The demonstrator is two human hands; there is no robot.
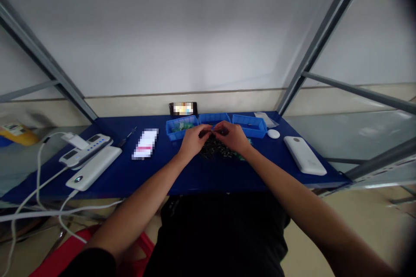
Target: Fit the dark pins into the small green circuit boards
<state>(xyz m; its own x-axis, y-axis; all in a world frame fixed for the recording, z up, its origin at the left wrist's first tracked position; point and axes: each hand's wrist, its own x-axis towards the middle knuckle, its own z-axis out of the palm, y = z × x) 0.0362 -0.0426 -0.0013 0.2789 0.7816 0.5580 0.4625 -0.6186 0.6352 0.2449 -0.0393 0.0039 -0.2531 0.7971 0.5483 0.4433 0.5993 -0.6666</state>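
My left hand (196, 137) and my right hand (231, 135) meet fingertip to fingertip over a pile of small dark parts (214, 148) on the blue table. Both hands are closed in a pinch. Whatever lies between the fingers is too small to make out. Just behind them stand three blue bins: the left bin (176, 135) has small green pieces (182, 126) in it, the middle bin (214, 117) is partly hidden by my hands, and the right bin (249, 131) holds little that I can see. A few green pieces (239, 156) lie by my right wrist.
Left on the table are a lit phone (145, 143), a screwdriver-like tool (127, 137), a power strip (86, 151) and a white power bank (94, 169) with cables. Another phone (183, 108) leans at the back. Right are a white disc (273, 133) and another white power bank (304, 156).
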